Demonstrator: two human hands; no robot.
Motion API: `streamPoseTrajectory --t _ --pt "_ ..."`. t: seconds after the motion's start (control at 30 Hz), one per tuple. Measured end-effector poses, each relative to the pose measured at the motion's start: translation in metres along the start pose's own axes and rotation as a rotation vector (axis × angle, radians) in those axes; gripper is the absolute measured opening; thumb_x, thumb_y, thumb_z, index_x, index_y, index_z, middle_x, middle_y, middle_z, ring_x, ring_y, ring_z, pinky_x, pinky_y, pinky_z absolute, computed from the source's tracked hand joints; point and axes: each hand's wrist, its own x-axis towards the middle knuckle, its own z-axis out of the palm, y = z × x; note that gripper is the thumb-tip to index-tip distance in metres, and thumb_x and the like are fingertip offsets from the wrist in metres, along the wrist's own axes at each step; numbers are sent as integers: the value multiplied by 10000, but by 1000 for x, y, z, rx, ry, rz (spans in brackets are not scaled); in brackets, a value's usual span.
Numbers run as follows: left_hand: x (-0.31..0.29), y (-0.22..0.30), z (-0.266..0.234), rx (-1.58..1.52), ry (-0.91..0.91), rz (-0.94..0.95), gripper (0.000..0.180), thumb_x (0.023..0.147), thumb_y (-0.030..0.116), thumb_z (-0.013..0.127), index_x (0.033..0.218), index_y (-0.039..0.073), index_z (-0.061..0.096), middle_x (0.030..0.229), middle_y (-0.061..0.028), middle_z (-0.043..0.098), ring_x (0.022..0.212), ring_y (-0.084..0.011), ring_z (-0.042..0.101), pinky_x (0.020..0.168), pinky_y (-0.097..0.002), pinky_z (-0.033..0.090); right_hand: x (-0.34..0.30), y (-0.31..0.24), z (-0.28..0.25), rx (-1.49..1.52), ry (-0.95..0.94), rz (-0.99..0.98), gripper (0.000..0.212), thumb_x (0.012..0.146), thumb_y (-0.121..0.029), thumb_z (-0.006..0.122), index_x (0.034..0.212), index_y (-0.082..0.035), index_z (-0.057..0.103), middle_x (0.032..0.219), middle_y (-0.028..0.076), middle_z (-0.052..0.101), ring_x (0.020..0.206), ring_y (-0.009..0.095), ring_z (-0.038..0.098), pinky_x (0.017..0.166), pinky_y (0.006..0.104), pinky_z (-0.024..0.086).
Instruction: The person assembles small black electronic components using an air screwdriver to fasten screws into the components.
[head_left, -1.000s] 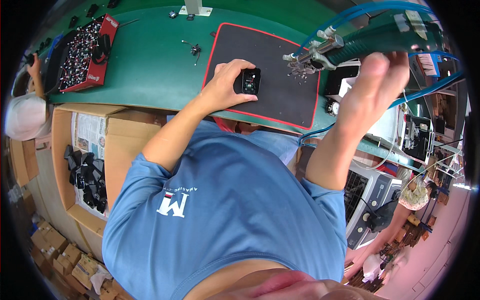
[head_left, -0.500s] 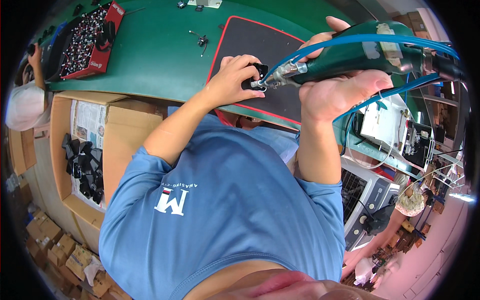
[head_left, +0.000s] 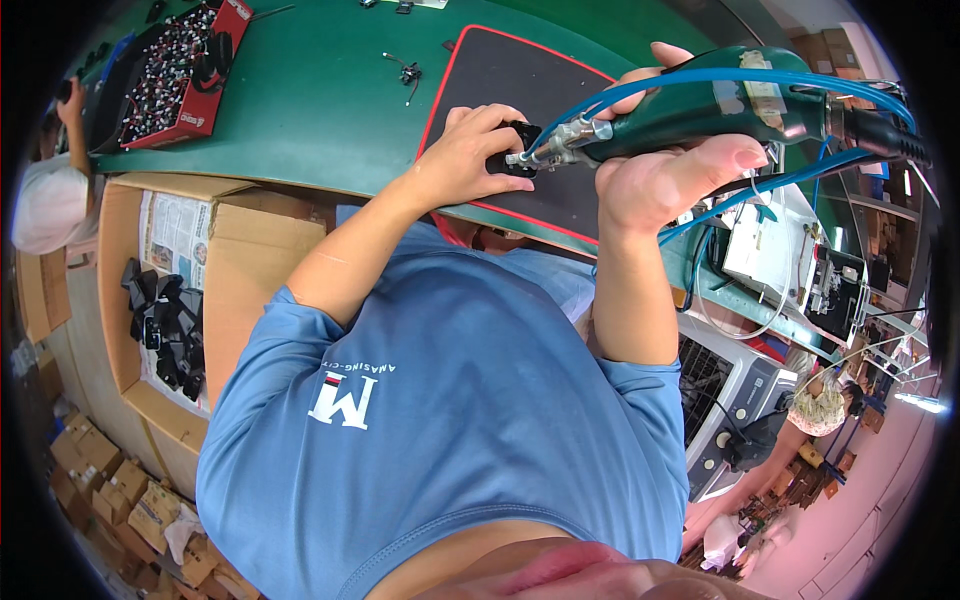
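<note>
Blue tee (head_left: 450,455), short slvs (head_left: 640,395), rnd neck (head_left: 480,508), wht chest print (head_left: 348,402).

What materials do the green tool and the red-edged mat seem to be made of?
Green tool: glossy, showing bright highlights; plastic or painted metal, unclear. Its silvery front end: probably bare metal, given shiny reflections. Red-edged mat: possibly rubber or cloth, matte; its dark surface shows no glare.
</note>
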Motion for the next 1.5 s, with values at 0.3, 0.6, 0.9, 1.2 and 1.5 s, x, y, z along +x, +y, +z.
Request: streamPoseTrajectory --t 0.3,0.6,0.9,1.2,1.5 --pt "0 -2 0 8 -59 -3 468 738 386 899 1086 135 712 1283 -49 631 1187 -253 578 948 -398 376 -9 7 -2 14 -21 12 1080 881 -921 271 1121 90 565 636 128 596 585 212 601 547 297 512" --pt "0 1 -2 21 -56 -18 544 726 369 910 1153 111 692 1269 -50 635 1152 -254 593 985 -398 371 29 -26 -10 120 -44 -115 1153 869 -938 192 1172 116 549 642 127 598 580 219 596 556 306 506" --pt "3 5 -5 -100 -22 -25 680 683 389 932 1214 126 598 1169 -12 652 1080 -210 629 967 -381 345 7 -6 10 -49 8 4 1038 885 -926 180 1002 33 558 673 121 614 582 204 598 546 308 491" --pt "2 4 -3 -90 -10 -19 701 674 398 932 1227 125 597 1135 -15 653 1052 -211 634 954 -382 347 -2 9 10 -19 -40 -40 1067 904 -905 220 1108 83 565 668 147 618 610 209 620 553 284 508" --pt "2 7 -6 -103 -10 -34 705 673 399 935 1226 118 601 1113 -18 659 1042 -218 639 954 -386 353 0 8 10 -2 -46 -58 1070 901 -907 235 1138 86 556 672 138 618 608 203 619 554 276 505"
